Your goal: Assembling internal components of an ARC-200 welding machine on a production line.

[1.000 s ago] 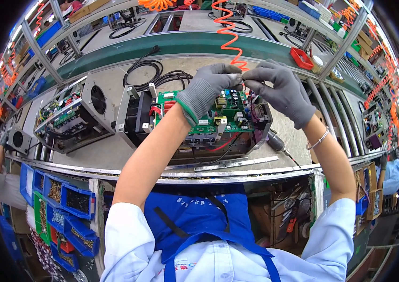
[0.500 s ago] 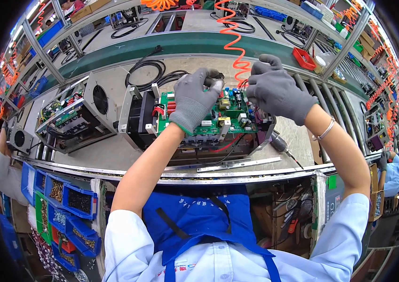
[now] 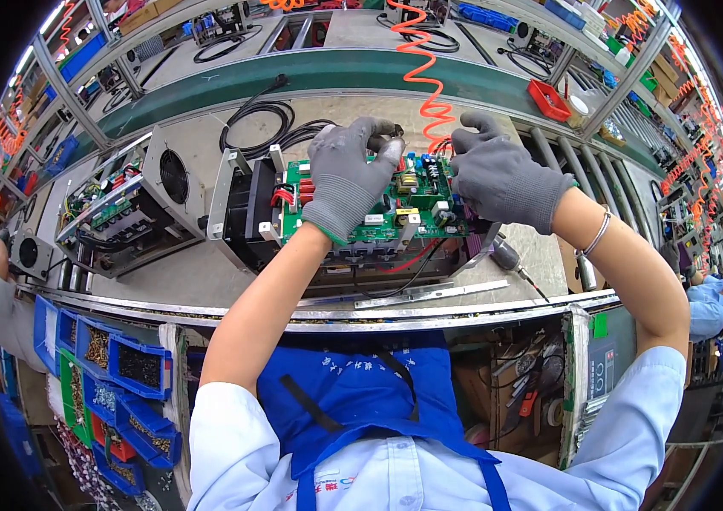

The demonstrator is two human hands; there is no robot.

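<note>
In front of me an open power unit holds a green circuit board [image 3: 300, 223] crowded with components, with a dark fan [image 3: 250, 204] at its left end. My gloved left hand [image 3: 351, 170] reaches over the board, thumb and index finger closed on a small black part [image 3: 397, 130] at the far edge. My gloved right hand [image 3: 506, 175] is at the board's right end, fingers bent close to thin wires [image 3: 441, 146]; its fingertips are partly hidden, and what they grip cannot be made out. A power screwdriver [image 3: 510, 258] lies beside the unit's near right corner.
A second open unit [image 3: 127, 200] stands to the left. Black cable [image 3: 246, 128] lies coiled behind. An orange coiled hose [image 3: 425, 81] hangs over the far side. Metal rollers [image 3: 587, 175] and a red tray [image 3: 547, 100] are at right. Blue screw bins [image 3: 140, 366] sit at lower left.
My right hand has shifted slightly down toward the board's right end, and its elbow has swung outward. The left hand keeps its pinch on the small black part.
</note>
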